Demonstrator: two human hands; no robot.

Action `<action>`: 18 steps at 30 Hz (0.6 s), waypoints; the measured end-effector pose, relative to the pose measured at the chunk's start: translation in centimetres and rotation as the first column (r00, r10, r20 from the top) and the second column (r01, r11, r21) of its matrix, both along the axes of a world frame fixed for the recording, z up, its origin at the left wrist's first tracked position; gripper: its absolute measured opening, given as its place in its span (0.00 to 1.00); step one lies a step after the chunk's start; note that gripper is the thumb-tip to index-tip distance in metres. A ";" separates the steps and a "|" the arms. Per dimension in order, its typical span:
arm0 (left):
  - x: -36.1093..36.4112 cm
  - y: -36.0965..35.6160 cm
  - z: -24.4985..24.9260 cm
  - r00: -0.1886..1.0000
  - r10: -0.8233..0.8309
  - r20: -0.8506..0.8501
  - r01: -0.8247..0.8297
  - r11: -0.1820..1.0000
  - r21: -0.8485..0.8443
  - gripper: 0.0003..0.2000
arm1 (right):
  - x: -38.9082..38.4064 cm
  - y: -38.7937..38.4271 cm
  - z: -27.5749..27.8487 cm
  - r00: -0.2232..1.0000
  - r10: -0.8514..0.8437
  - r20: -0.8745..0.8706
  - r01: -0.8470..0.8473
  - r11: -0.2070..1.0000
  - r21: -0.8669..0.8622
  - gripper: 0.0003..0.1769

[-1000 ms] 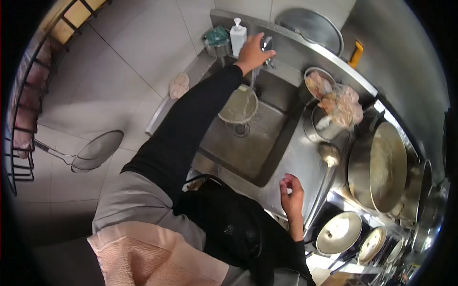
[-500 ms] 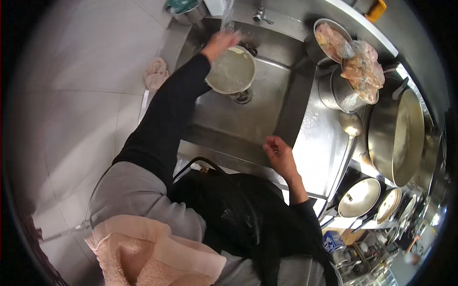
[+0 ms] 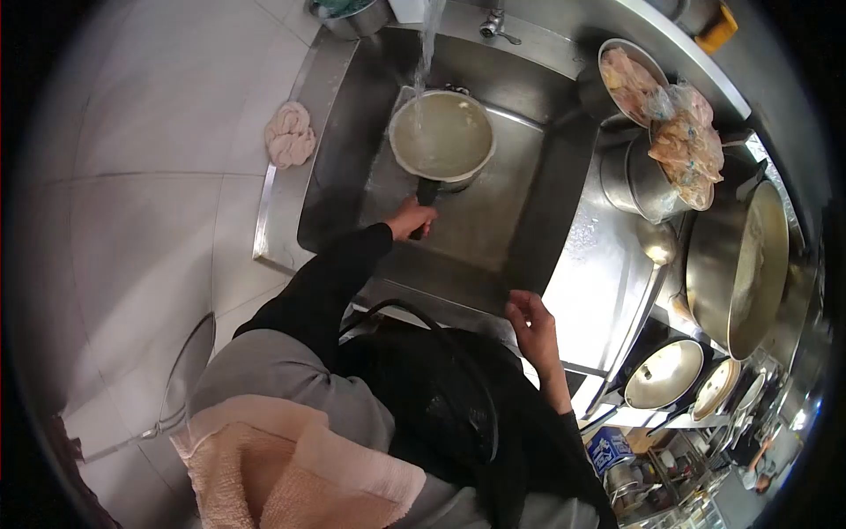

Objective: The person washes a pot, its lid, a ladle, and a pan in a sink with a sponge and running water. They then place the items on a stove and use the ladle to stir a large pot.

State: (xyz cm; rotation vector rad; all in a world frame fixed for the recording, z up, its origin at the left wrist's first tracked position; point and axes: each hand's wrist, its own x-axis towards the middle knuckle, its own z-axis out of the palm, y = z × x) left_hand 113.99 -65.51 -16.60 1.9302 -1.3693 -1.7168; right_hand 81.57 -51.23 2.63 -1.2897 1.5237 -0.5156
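Note:
A round saucepan (image 3: 445, 137) holding cloudy liquid sits in the steel sink (image 3: 480, 225), and a stream of water (image 3: 428, 53) runs down into it. My left hand (image 3: 411, 219) is wrapped round the pan's black handle, which points toward me. Close to the sink's front right corner, my right hand (image 3: 533, 328) hovers with its fingers loosely bent and nothing in them.
On the right counter are a metal bowl and pot with plastic-bagged food (image 3: 687, 141), a ladle (image 3: 656, 242) and a large oval pan (image 3: 753, 264). Frying pans (image 3: 663, 375) lie nearer. A pink cloth (image 3: 289, 135) rests left of the sink. A person (image 3: 760, 472) is far off.
My left hand has come down from the water stream and taken hold of the saucepan's handle. The handle now points toward me. My right hand stays near the sink's front edge.

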 end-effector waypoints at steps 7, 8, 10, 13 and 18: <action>-1.8 -3.3 5.6 0.714 0.570 -0.406 -0.301 0.774 0.557 0.13 | -0.9 -1.7 1.3 0.994 -0.029 0.110 0.033 0.999 -0.037 0.14; -1.8 -4.0 6.2 0.714 0.574 -0.402 -0.280 0.760 0.587 0.13 | -1.1 -1.7 1.3 0.994 -0.026 0.108 0.031 0.998 -0.046 0.14; -2.1 -5.0 7.4 0.769 0.514 -0.380 -0.249 0.789 0.562 0.13 | -1.6 -1.4 1.1 0.994 -0.031 0.102 0.036 0.998 -0.050 0.14; -0.9 -7.9 8.5 0.753 0.458 -0.471 -0.090 0.782 0.617 0.16 | -2.5 -0.7 1.0 0.991 -0.050 0.126 0.058 0.997 -0.059 0.14; 0.5 -10.4 14.2 0.943 0.186 -0.276 -0.039 0.884 0.466 0.16 | -3.4 0.3 0.4 0.982 -0.088 0.167 0.099 0.994 -0.055 0.14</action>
